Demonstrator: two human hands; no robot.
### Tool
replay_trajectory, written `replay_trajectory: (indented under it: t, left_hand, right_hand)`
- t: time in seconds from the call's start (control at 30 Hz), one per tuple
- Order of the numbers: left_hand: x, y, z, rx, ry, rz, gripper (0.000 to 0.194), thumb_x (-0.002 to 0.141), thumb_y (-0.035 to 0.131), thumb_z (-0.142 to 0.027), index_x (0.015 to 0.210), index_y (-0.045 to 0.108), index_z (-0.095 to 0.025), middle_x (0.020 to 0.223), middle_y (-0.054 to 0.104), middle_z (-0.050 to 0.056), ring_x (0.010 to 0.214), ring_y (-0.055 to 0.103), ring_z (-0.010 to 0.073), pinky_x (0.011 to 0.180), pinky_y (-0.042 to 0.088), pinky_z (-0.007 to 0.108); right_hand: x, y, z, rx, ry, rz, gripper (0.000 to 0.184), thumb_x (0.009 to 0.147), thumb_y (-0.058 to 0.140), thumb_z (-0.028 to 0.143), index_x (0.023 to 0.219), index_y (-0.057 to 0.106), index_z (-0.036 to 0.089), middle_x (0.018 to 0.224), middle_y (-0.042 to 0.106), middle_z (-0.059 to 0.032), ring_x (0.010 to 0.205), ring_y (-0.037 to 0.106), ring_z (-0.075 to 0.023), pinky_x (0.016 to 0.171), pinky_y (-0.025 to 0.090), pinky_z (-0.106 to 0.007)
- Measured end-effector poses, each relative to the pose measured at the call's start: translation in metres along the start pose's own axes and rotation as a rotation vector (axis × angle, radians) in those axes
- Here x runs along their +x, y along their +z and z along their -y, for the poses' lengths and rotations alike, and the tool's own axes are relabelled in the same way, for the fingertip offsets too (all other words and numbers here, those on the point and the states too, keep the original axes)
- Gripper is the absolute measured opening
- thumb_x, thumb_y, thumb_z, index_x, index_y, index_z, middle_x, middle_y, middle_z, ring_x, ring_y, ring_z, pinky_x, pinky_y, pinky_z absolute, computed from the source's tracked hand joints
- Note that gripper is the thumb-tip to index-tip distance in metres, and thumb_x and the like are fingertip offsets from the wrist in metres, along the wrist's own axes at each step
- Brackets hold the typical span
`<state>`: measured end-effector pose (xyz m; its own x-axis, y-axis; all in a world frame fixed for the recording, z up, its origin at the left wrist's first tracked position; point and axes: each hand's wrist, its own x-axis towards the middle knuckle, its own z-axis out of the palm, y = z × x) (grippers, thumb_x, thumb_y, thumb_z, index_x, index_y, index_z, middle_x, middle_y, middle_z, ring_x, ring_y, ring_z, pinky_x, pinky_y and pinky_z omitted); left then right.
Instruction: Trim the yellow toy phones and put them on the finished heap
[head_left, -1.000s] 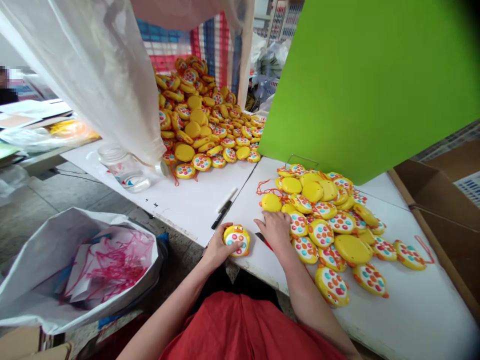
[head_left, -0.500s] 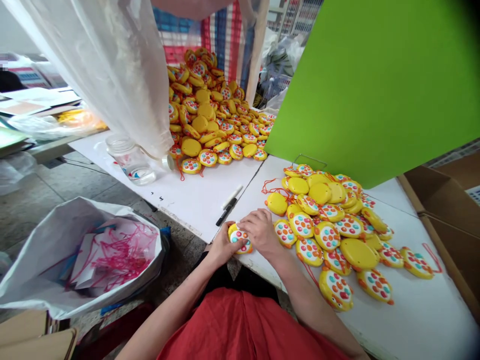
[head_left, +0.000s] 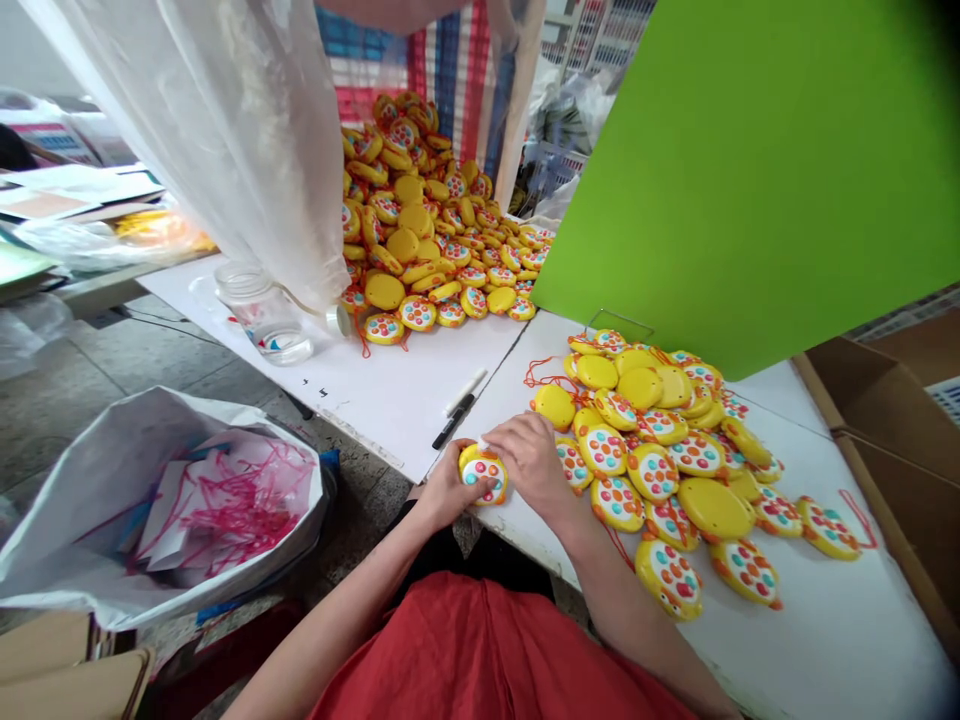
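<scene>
My left hand grips a round yellow toy with coloured buttons at the near edge of the white table. My right hand is closed above it, its fingertips pinching a small white thing at the toy's top edge. A loose heap of the same yellow toys with orange cords lies just to the right of my right hand. A much larger pile of toys rises at the back of the table.
A black and white marker lies beyond my hands. A clear jar and a hanging plastic sheet are at the left. A green board stands behind the heap. A white bag with pink strings sits on the floor. Cardboard boxes stand at right.
My right hand left the heap of toys and came over to the toy in my left hand, closing on its top edge. The view shifted slightly.
</scene>
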<state>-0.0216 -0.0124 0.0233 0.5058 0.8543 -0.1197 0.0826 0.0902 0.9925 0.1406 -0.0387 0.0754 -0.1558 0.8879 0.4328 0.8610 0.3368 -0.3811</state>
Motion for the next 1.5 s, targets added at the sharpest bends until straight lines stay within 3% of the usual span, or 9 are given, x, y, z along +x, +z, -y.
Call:
replay_trajectory:
  t: [0.07, 0.17, 0.43, 0.63, 0.8, 1.0, 1.2, 1.4, 1.5]
  left_hand:
    - [0.000, 0.000, 0.003, 0.017, 0.021, 0.006, 0.056, 0.068, 0.074, -0.033, 0.112, 0.041, -0.018, 0.089, 0.058, 0.000, 0.077, 0.057, 0.0153, 0.072, 0.048, 0.029]
    - [0.000, 0.000, 0.005, -0.013, 0.015, 0.040, 0.057, 0.069, 0.074, -0.034, 0.112, 0.041, -0.018, 0.093, 0.059, 0.001, 0.078, 0.057, 0.0156, 0.071, 0.048, 0.030]
    - [-0.002, 0.000, -0.006, 0.039, -0.010, 0.014, 0.056, 0.069, 0.073, -0.038, 0.112, 0.042, -0.020, 0.089, 0.059, -0.001, 0.076, 0.058, 0.0152, 0.067, 0.047, 0.027]
    - [-0.003, 0.003, -0.002, 0.037, 0.027, 0.012, 0.056, 0.070, 0.072, -0.039, 0.113, 0.042, -0.019, 0.088, 0.060, -0.001, 0.075, 0.058, 0.0150, 0.067, 0.047, 0.027]
    - [-0.004, 0.004, -0.001, 0.079, 0.021, -0.027, 0.055, 0.070, 0.073, -0.039, 0.112, 0.042, -0.019, 0.087, 0.060, -0.001, 0.076, 0.057, 0.0152, 0.068, 0.047, 0.027]
    - [-0.005, 0.004, 0.001, 0.101, 0.052, -0.013, 0.055, 0.072, 0.072, -0.039, 0.113, 0.043, -0.019, 0.089, 0.060, -0.001, 0.076, 0.058, 0.0151, 0.068, 0.048, 0.027]
    - [-0.001, 0.001, 0.006, 0.002, 0.049, 0.017, 0.058, 0.069, 0.075, -0.037, 0.114, 0.041, -0.020, 0.094, 0.061, 0.001, 0.079, 0.060, 0.0159, 0.070, 0.050, 0.028]
    - [-0.002, -0.005, 0.002, -0.187, -0.021, 0.025, 0.068, 0.061, 0.082, -0.033, 0.114, 0.042, -0.020, 0.101, 0.062, 0.004, 0.083, 0.063, 0.0170, 0.074, 0.052, 0.030]
    - [-0.003, -0.007, -0.002, -0.392, -0.056, -0.026, 0.067, 0.068, 0.078, -0.040, 0.120, 0.040, -0.021, 0.110, 0.062, 0.007, 0.090, 0.064, 0.0180, 0.079, 0.054, 0.032]
  right_hand:
    - [0.001, 0.003, 0.002, -0.104, -0.052, 0.048, 0.021, 0.088, 0.056, 0.014, 0.092, 0.072, 0.026, 0.087, 0.070, -0.0025, 0.093, 0.053, -0.0230, 0.103, 0.028, -0.046]
    - [0.005, 0.001, -0.003, -0.152, 0.056, 0.038, 0.015, 0.088, 0.058, 0.016, 0.087, 0.070, 0.024, 0.085, 0.070, -0.0039, 0.092, 0.054, -0.0240, 0.100, 0.030, -0.047]
    - [0.011, -0.005, -0.002, 0.353, 0.405, 0.225, 0.011, 0.083, 0.060, 0.027, 0.092, 0.064, 0.021, 0.092, 0.069, -0.0019, 0.086, 0.062, -0.0188, 0.077, 0.046, -0.033]
    - [0.009, 0.014, -0.009, 0.509, 0.554, 0.162, 0.011, 0.076, 0.062, 0.030, 0.078, 0.062, 0.019, 0.081, 0.068, -0.0003, 0.078, 0.063, -0.0175, 0.072, 0.048, -0.030]
    - [0.004, 0.024, -0.004, 0.420, 0.582, 0.038, 0.012, 0.078, 0.059, 0.033, 0.077, 0.060, 0.021, 0.081, 0.069, 0.0001, 0.079, 0.064, -0.0186, 0.074, 0.048, -0.032]
    - [-0.001, 0.020, 0.003, 0.373, 0.578, 0.057, 0.014, 0.079, 0.059, 0.036, 0.080, 0.062, 0.023, 0.083, 0.071, -0.0003, 0.079, 0.065, -0.0203, 0.074, 0.049, -0.033]
    - [0.006, 0.028, -0.014, 0.446, 0.554, -0.028, 0.016, 0.079, 0.060, 0.036, 0.080, 0.064, 0.021, 0.083, 0.072, -0.0029, 0.080, 0.067, -0.0205, 0.075, 0.052, -0.033]
    - [0.004, 0.015, -0.032, 0.327, 0.469, -0.219, 0.039, 0.085, 0.055, 0.040, 0.116, 0.062, 0.017, 0.122, 0.064, -0.0150, 0.116, 0.056, -0.0281, 0.102, 0.041, -0.048]
    - [-0.010, 0.005, -0.020, 0.384, 0.342, -0.084, 0.038, 0.089, 0.054, 0.040, 0.122, 0.062, 0.024, 0.131, 0.059, -0.0107, 0.125, 0.051, -0.0248, 0.108, 0.036, -0.047]
